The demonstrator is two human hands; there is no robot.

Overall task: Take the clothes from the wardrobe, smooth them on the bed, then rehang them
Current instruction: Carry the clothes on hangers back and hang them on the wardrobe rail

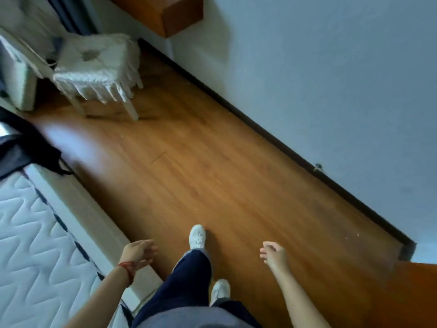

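Hanging empty, left hand [138, 252] and right hand [274, 254], fingers relaxed.

1. Floor [201, 166]: warm orange-brown wood grain
2. Bed [30, 245]: white mattress quilted in a zigzag pattern, dark blue edging
3. Wall [331, 79]: pale blue-grey, dark brown skirting
4. Chair [99, 65]: white fringed cover
5. Trousers [186, 280]: navy
6. Shoes [197, 236]: white
7. Wrist cord [126, 266]: red

glossy wood floor [189, 162], quilted cloth mattress [30, 233]
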